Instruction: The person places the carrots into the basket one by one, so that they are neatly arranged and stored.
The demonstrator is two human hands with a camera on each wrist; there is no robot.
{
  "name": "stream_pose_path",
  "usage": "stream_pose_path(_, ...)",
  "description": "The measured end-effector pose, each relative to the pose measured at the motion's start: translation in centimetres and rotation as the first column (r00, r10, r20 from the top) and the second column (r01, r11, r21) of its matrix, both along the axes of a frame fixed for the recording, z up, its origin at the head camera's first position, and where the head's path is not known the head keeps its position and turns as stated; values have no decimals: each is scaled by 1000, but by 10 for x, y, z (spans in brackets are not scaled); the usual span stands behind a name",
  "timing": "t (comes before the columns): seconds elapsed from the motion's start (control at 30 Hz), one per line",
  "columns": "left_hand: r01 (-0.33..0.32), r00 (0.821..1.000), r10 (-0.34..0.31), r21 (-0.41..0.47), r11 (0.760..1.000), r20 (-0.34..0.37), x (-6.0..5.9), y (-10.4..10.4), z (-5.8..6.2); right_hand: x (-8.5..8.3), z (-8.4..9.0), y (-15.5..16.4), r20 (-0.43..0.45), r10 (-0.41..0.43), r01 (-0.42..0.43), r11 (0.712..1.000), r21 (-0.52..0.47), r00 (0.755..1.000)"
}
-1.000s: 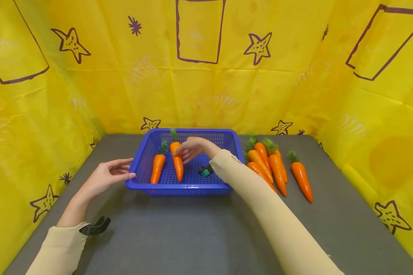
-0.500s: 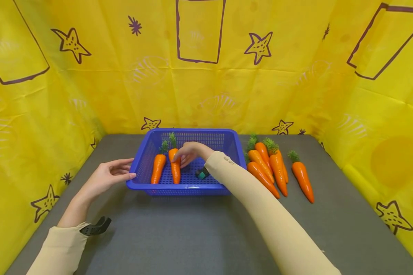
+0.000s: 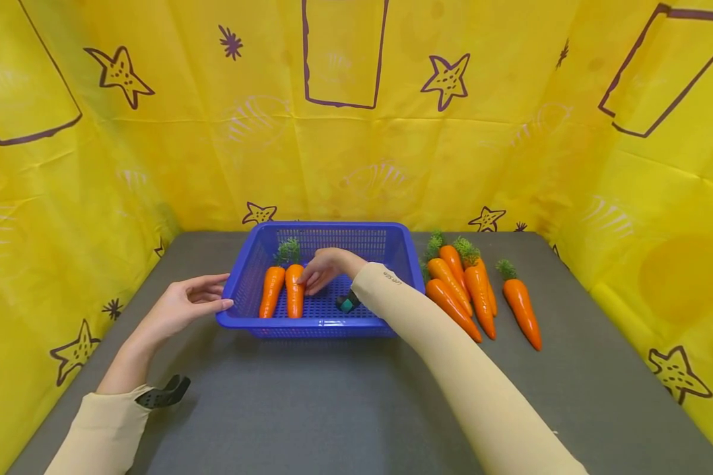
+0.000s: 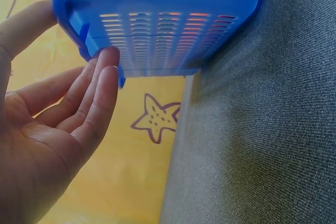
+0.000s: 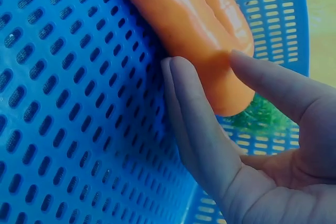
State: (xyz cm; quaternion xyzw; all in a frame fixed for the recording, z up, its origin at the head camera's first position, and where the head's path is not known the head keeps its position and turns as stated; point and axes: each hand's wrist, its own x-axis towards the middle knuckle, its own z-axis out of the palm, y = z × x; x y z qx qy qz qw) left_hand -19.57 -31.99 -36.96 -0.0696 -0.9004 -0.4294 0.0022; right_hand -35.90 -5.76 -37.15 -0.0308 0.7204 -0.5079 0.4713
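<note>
We see our right hand point(image 3: 323, 267) reaching into the blue perforated plastic basket point(image 3: 386, 239), its fingers point(image 5: 197, 124) straight and lying against the thick end of an orange plastic carrot with a green tuft point(image 3: 294, 290); the thumb sits just past the carrot's other side, so the hand touches rather than grips it. That carrot lies on the basket's floor, in the basket's left half, its long axis running from the far wall toward the near rim, tuft at the far end. It lies to the left of the right hand's fingers. A second orange carrot point(image 3: 271, 290) lies just beside it, nearer the basket's left wall, on the same line. Our left hand point(image 3: 181, 305) is relaxed and flat outside the basket, fingertips point(image 4: 107, 59) touching the left wall near its near corner. To the basket's right, five more orange carrots point(image 3: 469, 290) lie on the grey counter point(image 3: 309, 402)
</note>
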Motion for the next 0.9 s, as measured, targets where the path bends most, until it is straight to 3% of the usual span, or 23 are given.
stream_pose_path(0.53,3,1000,-3,24,1000,5,1,1,2,-1,3,2,-8,26,-26,1000,15,1000)
stream_pose_path(0.9,0,1000,0,5,1000,21,-1,0,0,-1,3,4,10,-10,10,999,-33,1000)
